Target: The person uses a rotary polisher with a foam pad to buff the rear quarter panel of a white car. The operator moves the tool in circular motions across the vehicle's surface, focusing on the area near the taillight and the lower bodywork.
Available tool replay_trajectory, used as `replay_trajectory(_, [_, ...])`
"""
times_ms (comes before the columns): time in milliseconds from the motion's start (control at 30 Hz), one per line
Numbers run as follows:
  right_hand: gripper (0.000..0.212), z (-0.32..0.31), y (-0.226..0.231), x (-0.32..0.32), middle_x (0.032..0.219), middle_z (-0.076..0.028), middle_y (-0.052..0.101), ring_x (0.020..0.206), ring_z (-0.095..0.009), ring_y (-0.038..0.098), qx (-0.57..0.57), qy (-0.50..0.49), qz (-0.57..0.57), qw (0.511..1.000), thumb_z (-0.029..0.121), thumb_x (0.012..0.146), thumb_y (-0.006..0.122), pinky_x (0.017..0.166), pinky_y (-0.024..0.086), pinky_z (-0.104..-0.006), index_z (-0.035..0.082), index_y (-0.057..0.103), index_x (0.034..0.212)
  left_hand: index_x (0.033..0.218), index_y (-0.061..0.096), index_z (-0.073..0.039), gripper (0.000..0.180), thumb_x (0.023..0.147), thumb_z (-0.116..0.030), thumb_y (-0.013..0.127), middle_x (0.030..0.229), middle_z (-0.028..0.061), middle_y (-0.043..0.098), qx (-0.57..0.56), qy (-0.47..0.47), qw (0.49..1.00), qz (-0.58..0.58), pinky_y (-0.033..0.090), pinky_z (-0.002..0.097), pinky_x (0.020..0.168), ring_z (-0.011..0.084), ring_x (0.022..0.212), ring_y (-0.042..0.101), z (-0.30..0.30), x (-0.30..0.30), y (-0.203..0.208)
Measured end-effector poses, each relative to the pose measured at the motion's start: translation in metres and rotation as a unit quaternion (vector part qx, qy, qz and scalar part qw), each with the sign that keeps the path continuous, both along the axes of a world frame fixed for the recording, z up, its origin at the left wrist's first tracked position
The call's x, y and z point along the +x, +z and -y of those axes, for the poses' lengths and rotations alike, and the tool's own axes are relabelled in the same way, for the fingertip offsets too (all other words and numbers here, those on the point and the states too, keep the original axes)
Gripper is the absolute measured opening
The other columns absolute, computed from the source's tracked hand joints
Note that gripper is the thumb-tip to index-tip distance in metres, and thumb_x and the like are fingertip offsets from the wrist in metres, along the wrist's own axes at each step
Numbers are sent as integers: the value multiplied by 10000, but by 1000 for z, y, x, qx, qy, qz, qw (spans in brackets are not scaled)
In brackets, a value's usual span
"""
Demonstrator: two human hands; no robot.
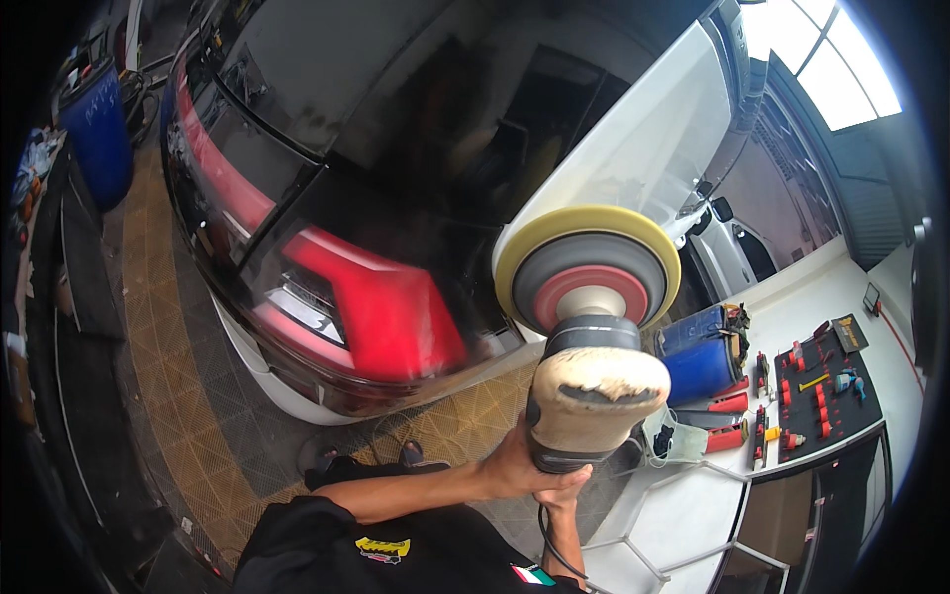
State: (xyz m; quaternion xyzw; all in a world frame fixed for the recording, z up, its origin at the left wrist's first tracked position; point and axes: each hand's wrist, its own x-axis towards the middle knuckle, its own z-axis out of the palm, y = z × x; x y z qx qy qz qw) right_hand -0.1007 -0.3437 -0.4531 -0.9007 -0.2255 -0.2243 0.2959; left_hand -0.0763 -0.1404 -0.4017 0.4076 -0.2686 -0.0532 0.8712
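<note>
A car polisher (599, 386) with a worn cream-and-black body is raised in front of me. Its round yellow foam pad (655, 230) on a grey and red backing faces away, beside the car's rear corner; I cannot tell whether it touches the paint. My left hand (512, 457) is closed round the lower part of the polisher from the left. Just below, my right hand (562, 485) grips it too, partly hidden by the tool and the left hand. A black cord (546, 535) hangs by my right wrist. Left of the polisher is the car's red tail light (391, 312).
The dark glossy car rear (416, 148) and its white side panel (633, 129) fill the space ahead. Blue barrels (97, 134) stand far left, with a blue bin (698, 361) at right. Tools hang on a dark wall board (826, 391). Grid tiles (188, 426) cover the floor.
</note>
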Motion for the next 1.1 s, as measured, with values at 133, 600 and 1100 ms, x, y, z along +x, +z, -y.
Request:
replay_trajectory(133, [619, -35, 23, -15, 1001, -160, 689, 875, -278, 700, 61, -4, -10, 998, 210, 712, 723, 801, 540, -355, -83, 505, 1212, 1412, 309, 40, 925, 763, -322, 862, 1248, 200, 562, 53, 60, 996, 37, 472, 405, 999, 269, 1149, 586, -3, -1, 2])
replay_trajectory(600, [620, -82, 38, -54, 1178, -182, 624, 1054, -302, 626, 152, 1, -103, 983, 197, 769, 714, 940, 475, -398, -86, 503, 1278, 1435, 154, 120, 1127, 765, -469, 842, 1342, 322, 425, 146, 80, 985, 38, 425, 457, 1052, 399, 1265, 500, -25, -26, -12])
replay_trajectory(1100, [820, -88, 8, -58, 1093, -191, 678, 968, -280, 678, 264, 26, -85, 960, 478, 823, 758, 873, 525, -384, -103, 451, 1314, 1431, 77, 149, 1110, 837, -476, 777, 1309, 340, 467, 174, 86, 978, 78, 430, 470, 1037, 403, 1217, 542, -32, -26, -26])
